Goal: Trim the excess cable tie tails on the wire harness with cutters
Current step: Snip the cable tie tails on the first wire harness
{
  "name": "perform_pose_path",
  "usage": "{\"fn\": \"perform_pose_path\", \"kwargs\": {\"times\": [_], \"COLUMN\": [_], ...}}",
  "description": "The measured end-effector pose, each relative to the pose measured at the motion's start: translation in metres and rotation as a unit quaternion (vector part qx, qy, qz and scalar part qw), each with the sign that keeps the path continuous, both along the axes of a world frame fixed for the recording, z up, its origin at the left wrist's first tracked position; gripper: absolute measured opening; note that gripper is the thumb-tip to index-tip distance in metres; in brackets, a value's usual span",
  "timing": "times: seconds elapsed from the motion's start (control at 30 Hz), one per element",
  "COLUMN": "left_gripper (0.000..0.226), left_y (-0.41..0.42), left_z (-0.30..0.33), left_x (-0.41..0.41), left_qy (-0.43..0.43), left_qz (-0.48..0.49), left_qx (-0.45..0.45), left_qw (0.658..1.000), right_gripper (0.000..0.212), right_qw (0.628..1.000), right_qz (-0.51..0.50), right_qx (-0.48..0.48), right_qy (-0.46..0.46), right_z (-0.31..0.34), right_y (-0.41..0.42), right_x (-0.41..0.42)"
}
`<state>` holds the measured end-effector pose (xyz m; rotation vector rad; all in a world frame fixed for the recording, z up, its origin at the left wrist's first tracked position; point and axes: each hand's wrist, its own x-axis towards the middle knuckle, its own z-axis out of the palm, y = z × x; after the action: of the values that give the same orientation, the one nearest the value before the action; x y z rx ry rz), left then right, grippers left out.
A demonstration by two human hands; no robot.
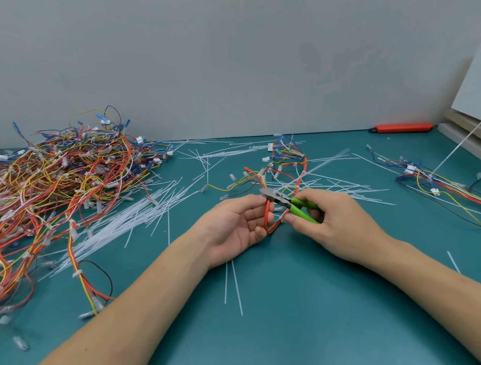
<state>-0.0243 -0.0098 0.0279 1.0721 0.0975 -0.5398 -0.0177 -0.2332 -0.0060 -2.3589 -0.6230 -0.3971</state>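
Both hands mid-worktop point(274, 338), just right of big harness pile point(56, 191): left hand point(234, 229) palm-up pinching red wire harness point(277, 185), right hand point(331, 221) gripping green-handled cutters point(290, 204), jaws at harness by left fingertips.

A plain grey wall point(223, 54) stood behind the teal work mat point(274, 338); a white panel point(476, 89) leaned at right.
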Motion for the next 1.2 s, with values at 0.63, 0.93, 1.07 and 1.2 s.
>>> {"fn": "perform_pose_path", "kwargs": {"times": [0.63, 0.93, 1.07, 1.2], "left_gripper": [0.017, 0.028, 0.029, 0.023], "left_y": [0.0004, 0.0003, 0.0003, 0.0004], "left_z": [-0.001, -0.001, -0.0009, -0.0006], "left_x": [0.0003, -0.0004, -0.0001, -0.0001], "left_qy": [0.003, -0.007, -0.011, -0.008], "left_qz": [-0.002, -0.009, -0.013, -0.011], "left_qx": [-0.002, 0.004, 0.007, 0.004], "left_qw": [1.0, 1.0, 1.0, 1.0], "right_gripper": [0.021, 0.029, 0.04, 0.034], "right_qw": [1.0, 1.0, 1.0, 1.0], "right_qz": [0.002, -0.003, 0.002, 0.002], "right_qx": [0.01, -0.005, -0.001, 0.002], "right_qy": [0.006, 0.0, -0.006, -0.008], "right_z": [0.0, -0.0028, -0.0012, -0.0005], "right_y": [-0.0001, -0.0001, -0.0001, -0.0006], "right_x": [0.0001, 0.0006, -0.0003, -0.0006]}}
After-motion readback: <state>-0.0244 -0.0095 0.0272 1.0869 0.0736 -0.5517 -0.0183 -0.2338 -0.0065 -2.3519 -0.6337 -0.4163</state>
